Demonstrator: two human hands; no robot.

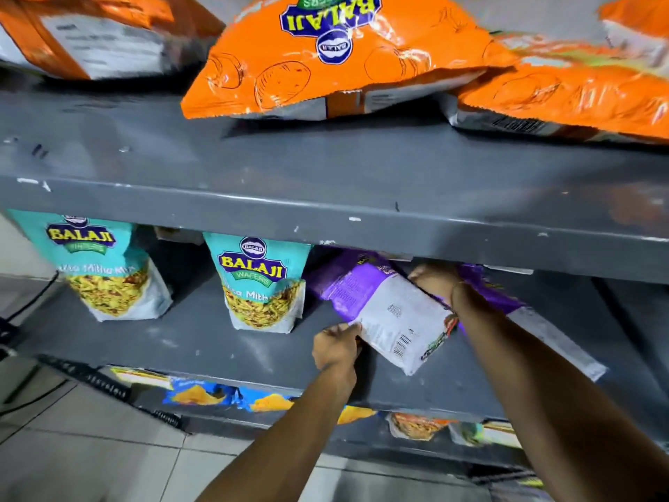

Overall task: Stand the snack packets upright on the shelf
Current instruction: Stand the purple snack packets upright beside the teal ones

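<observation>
Snack packets are counted thus on the middle shelf [202,338]: two teal packets [108,273] [259,284] stood upright, and a purple packet [391,313] lying tilted, back side up. Its lower corner is pinched by the left hand [335,347], while its upper edge is grasped by the right hand [434,280]. A second purple packet [543,320] is partly hidden behind the right forearm. Three orange packets [333,63] [90,34] [579,92] are laid flat on the upper shelf [325,211], whose front lip blocks the packet tops below.
</observation>
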